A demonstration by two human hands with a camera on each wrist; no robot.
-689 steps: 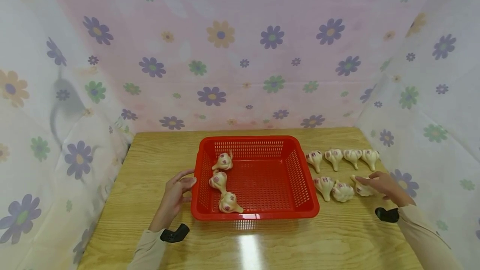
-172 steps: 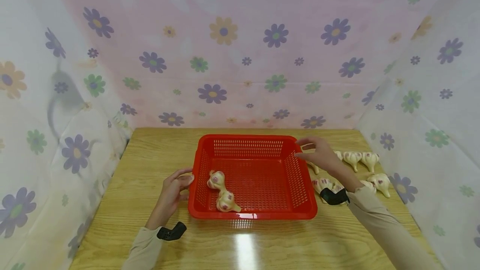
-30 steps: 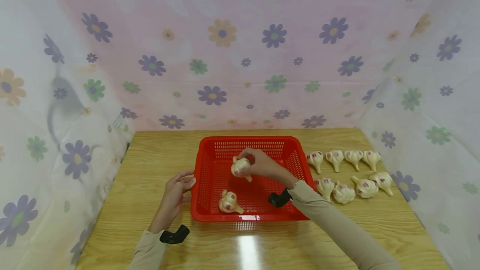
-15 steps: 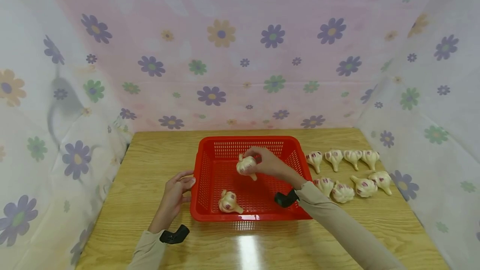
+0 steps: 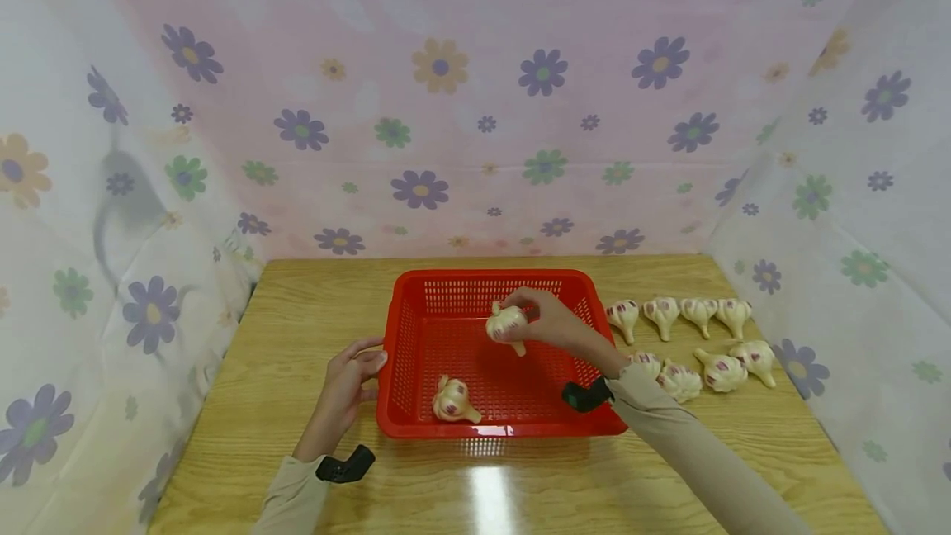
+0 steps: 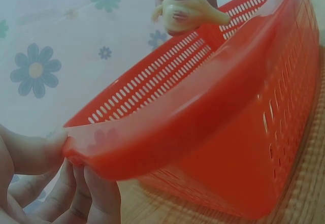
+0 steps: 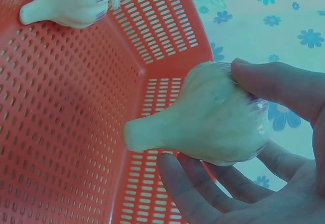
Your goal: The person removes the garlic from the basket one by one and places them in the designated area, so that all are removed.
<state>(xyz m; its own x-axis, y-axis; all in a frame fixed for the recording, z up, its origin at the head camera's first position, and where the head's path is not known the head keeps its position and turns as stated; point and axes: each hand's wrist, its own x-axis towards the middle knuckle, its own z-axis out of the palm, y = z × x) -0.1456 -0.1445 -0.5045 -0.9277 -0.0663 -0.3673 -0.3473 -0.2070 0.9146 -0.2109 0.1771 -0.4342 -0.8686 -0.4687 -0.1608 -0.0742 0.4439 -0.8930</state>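
Note:
My right hand (image 5: 546,322) holds a garlic bulb (image 5: 505,324) between thumb and fingers, raised over the inside of the red plastic basket (image 5: 498,429). In the right wrist view the held bulb (image 7: 218,115) has its stem pointing left, the thumb on one side and fingers on the other. One more garlic bulb (image 5: 453,400) lies in the basket's near left corner. My left hand (image 5: 345,386) grips the basket's left rim; the left wrist view has the thumb above the rim (image 6: 117,148) and the fingers beneath it.
Right of the basket, several garlic bulbs stand in two rows on the wooden table (image 5: 312,304): a back row (image 5: 663,316) and a front row (image 5: 722,371). My right forearm partly covers the front row's left end. Flowered cloth (image 5: 490,106) encloses the back and sides.
Over the last second my right hand carries the bulb rightward above the basket. Three bulbs lay inside 23 seconds ago, two at 5.7 seconds; the front row has gained one. My left hand stays put.

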